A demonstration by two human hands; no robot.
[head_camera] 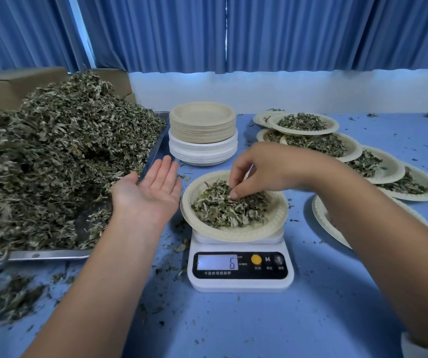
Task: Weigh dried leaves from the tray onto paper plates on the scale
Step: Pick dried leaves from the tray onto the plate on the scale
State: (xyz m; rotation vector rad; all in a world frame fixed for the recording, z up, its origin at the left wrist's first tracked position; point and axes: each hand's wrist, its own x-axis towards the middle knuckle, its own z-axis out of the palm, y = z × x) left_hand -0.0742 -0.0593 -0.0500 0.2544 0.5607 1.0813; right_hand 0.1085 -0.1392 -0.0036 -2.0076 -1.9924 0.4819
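Saw a round beige paper plate [233, 235] sitting face-up on the white digital kitchen scale [241, 282], circular, with no long axis, heaped with grey-green dried leaves [223, 210]. Noted the right hand [267, 169] above the scale, fingers bent down, fingertips pinching those leaves. Noted the left hand [153, 192] just left of the scale, palm up, fingers straight and together, holding nothing. Farther left of the scale, found the flat steel tray [34, 255] piled high.

The scale [240, 270] display reads 6; a button is marked M
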